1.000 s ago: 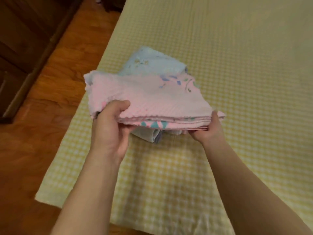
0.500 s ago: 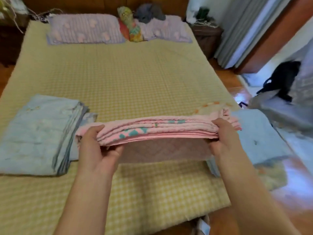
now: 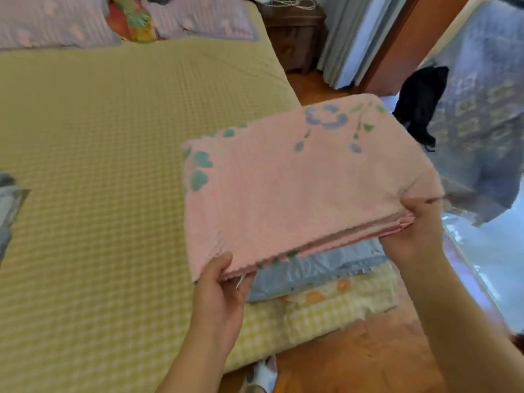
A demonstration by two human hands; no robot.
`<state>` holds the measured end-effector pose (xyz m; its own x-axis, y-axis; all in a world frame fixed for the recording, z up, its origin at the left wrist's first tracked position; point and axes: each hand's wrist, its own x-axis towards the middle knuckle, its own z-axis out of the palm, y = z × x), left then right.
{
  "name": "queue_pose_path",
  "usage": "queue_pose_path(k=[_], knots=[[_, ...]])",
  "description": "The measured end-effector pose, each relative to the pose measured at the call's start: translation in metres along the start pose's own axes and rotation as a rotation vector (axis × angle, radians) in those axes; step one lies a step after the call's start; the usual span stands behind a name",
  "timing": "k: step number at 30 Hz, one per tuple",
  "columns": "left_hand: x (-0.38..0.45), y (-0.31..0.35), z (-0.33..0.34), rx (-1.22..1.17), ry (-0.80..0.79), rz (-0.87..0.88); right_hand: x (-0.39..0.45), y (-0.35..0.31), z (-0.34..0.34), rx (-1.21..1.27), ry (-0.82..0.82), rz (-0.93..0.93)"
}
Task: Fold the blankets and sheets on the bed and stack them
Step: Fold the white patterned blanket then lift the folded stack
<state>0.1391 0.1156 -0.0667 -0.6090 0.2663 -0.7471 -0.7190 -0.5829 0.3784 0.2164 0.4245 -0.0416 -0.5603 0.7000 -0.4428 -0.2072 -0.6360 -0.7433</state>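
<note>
Both hands are carrying a folded pink blanket (image 3: 297,182) with blue and green flower prints, holding it by its near edge over the right side of the bed (image 3: 113,165). The left hand (image 3: 221,296) is gripping the near left corner, thumb on top and fingers curled underneath; the right hand (image 3: 416,231) is pinching the near right corner, where the layered edges are showing. The blanket is hovering, tilted, over a small stack at the bed's right edge: a folded light blue sheet (image 3: 309,273) lying on a folded cream blanket with orange prints (image 3: 340,290).

The step in hand is probably setting the pink blanket down on that stack. The far half is hanging unsupported, so it could sag or the layers could slide open as it lowers, since only two corners are being held. The stack is sitting close to the mattress edge, with wooden floor (image 3: 368,350) just beyond; a landing too far right could be tipping the pile off. Whether the blanket is already touching the sheet underneath, I cannot tell.

No containers are showing here. Another folded blue item (image 3: 8,205) is lying at the far left, and pillows (image 3: 51,21) are resting at the head of the bed.
</note>
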Motion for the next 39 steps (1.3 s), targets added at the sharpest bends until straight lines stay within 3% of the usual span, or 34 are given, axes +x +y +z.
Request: queue_pose_path(k=[2,5,9,11,13,14,15,16,18,20,22,24,26,28,34,37,39], knots=[[0.04,-0.053,-0.036,0.075,0.136,-0.167,0.04,0.044,-0.073,-0.095,0.064,0.164],[0.083,-0.092,-0.08,0.33,0.184,-0.312,0.09,0.1,-0.157,-0.126,0.175,0.314],[0.104,-0.073,-0.085,0.442,0.214,-0.253,0.099,0.108,-0.145,-0.092,0.249,0.236],[0.107,-0.059,-0.077,0.682,0.201,-0.184,0.096,0.103,-0.144,-0.198,0.276,0.228],[0.109,-0.05,-0.069,1.091,0.325,-0.048,0.088,0.094,-0.147,-0.391,0.41,0.232],[0.112,-0.046,-0.061,1.345,0.427,0.118,0.089,0.088,-0.146,-0.594,0.558,0.18],[0.115,-0.042,-0.048,1.567,0.469,0.369,0.094,0.08,-0.142,-0.821,0.727,0.03],[0.118,-0.041,-0.028,1.722,0.418,0.655,0.109,0.074,-0.13,-0.982,0.768,-0.165],[0.135,-0.054,0.023,1.859,0.17,0.989,0.168,0.077,-0.111,-1.367,0.459,-0.339],[0.168,-0.075,0.07,2.038,0.028,1.049,0.248,0.107,-0.102,-1.806,0.212,-0.441],[0.218,-0.087,0.089,2.208,0.085,1.067,0.275,0.12,-0.065,-2.059,-0.013,-0.572],[0.268,-0.083,0.074,2.249,0.251,1.011,0.281,0.122,-0.036,-2.108,-0.12,-0.71],[0.303,-0.086,0.046,2.253,0.36,0.978,0.291,0.122,-0.048,-2.048,-0.086,-0.704],[0.32,-0.097,0.029,2.243,0.364,0.959,0.299,0.137,-0.077,-1.997,-0.067,-0.705],[0.279,-0.093,0.044,2.27,0.267,0.813,0.288,0.124,-0.058,-2.088,-0.089,-0.684],[0.221,-0.137,0.038,2.282,0.084,0.797,0.218,0.128,-0.045,-2.108,-0.096,-0.719],[0.202,-0.155,0.02,2.31,0.063,0.767,0.167,0.142,-0.074,-2.132,-0.145,-0.684]])
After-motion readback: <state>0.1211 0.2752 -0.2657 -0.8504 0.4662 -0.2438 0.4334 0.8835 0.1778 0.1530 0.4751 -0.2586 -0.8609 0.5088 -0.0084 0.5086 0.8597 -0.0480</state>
